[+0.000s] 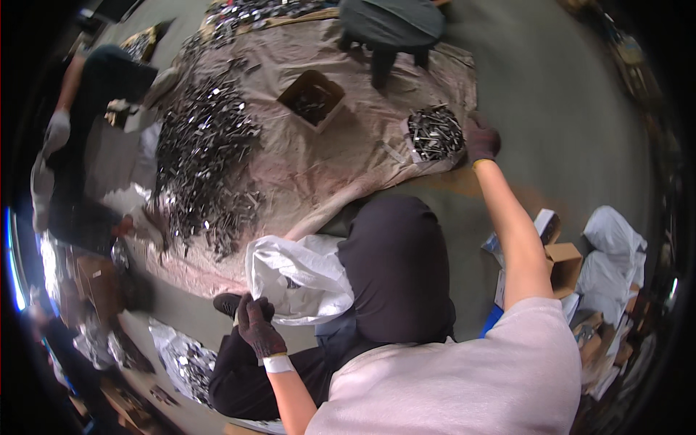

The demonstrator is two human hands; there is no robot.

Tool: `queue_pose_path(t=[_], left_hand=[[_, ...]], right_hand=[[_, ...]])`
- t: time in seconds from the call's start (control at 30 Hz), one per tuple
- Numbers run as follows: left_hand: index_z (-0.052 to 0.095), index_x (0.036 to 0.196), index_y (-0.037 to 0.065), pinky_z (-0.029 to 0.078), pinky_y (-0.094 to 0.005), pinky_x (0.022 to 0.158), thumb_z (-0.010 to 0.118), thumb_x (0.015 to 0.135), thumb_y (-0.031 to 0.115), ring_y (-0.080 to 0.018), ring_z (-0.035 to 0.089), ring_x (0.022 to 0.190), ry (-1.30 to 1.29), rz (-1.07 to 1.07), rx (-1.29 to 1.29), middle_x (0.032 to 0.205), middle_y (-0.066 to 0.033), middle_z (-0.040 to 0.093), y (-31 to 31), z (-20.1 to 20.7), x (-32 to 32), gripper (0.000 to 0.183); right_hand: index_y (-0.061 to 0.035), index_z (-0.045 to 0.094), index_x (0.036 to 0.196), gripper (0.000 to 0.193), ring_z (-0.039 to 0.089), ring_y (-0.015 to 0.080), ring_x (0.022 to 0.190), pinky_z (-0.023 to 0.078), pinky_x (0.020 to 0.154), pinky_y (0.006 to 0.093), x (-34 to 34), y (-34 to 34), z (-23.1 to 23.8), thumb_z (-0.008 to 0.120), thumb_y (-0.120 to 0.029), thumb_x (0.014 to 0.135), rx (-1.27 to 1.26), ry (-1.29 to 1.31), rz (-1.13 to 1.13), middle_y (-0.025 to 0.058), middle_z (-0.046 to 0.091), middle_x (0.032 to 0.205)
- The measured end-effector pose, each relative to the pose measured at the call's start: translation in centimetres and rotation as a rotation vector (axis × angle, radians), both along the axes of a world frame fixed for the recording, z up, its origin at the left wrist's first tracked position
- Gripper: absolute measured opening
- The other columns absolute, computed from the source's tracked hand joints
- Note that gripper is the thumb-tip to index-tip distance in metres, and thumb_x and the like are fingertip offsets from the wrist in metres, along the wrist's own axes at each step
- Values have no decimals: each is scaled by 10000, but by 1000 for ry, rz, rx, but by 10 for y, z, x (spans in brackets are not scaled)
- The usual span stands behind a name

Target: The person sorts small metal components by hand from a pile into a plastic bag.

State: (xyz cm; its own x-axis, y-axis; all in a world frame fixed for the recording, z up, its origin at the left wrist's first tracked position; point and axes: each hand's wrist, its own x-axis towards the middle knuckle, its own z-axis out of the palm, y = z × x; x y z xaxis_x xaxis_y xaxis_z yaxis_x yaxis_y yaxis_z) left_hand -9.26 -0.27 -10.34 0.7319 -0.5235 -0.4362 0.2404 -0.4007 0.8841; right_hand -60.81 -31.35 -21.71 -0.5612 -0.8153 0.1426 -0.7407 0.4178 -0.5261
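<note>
My left hand (261, 328), in a dark glove, is closed on the rim of a white woven sack (319, 293) beside my knee. The sack's mouth gapes, and a few small pieces show inside. With my right arm stretched forward, my gloved right hand (483, 139) grips the right side of a small box (416, 151); some of its fingers are hidden. Thin metal strips (436, 133) heap up to the box's top. The box rests near the right edge of a beige cloth (326, 170) on the floor.
A large pile of metal strips (206, 138) covers the cloth's left part. An open carton (312, 101) stands mid-cloth, near a dark stool (391, 25). At left another person (101, 145) in gloves leans in. Cartons (565, 264) and white sacks (612, 239) lie at right.
</note>
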Motion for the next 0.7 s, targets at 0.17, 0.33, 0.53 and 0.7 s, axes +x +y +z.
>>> queue_pose_path(t=[0.17,0.33,0.53,0.7], left_hand=[[613,1200,-8,503,-261,741,630,911,152,-128,612,785,-37,-71,-29,891,-65,675,-20,16,28,330],[620,1176,-25,510,-289,803,606,918,151,-169,660,868,-273,-309,31,960,-89,704,-28,42,86,313],[633,1198,-9,500,-271,829,609,933,129,-153,642,896,41,-43,-87,1015,-116,691,-26,33,114,299],[640,1188,3,501,-285,830,638,911,192,-170,657,899,12,-251,33,958,-98,704,16,10,64,335]], right_hand=[[-29,709,1121,240,648,146,1004,489,913,277,58,-21,93,644,-96,900,-334,-597,251,56,711,1077],[-1,709,1067,165,634,88,947,514,852,247,188,-17,192,642,-27,918,-362,-687,733,25,701,1048],[-68,693,977,146,656,311,857,517,773,366,337,1,219,667,-80,834,-299,-7,1617,134,674,928],[-163,679,1074,278,652,337,974,519,827,444,426,8,118,579,-317,865,471,484,1831,145,685,1045]])
